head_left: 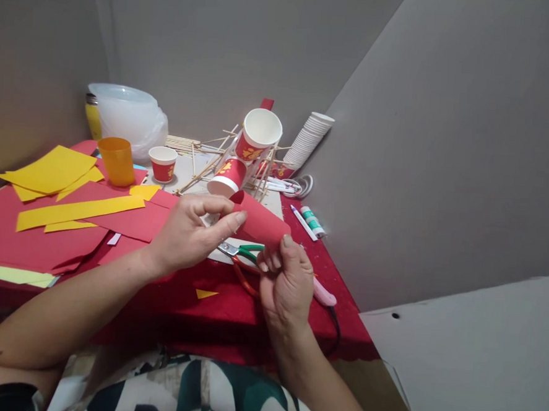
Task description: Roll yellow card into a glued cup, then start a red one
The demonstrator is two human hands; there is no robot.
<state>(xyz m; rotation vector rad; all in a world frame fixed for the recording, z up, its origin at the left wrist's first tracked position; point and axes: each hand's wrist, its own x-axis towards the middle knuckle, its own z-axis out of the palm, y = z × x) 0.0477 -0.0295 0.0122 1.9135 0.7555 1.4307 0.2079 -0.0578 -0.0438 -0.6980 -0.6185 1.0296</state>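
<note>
Between my two hands is a rolled piece of red paper [265, 223], curved into a tube and held above the table. The thumb and fingers of my left hand [203, 226] pinch its left end. My right hand [289, 274] grips the lower right end, thumb on top and fingers curled underneath. Scissors [248, 253] with green and orange handles lie beneath the paper, partly hidden by my right hand. Just behind stands a frame of thin wooden sticks [212, 164] with red and white paper cups [250, 145] set in it.
Red paper sheets [129, 215] and yellow pieces [53, 170] cover the left side, near an orange cup [116, 162] and a plastic bowl [126, 119]. A cup stack [310, 139] leans by the right wall. A pink-handled tool [324, 292] with a black cord lies at right.
</note>
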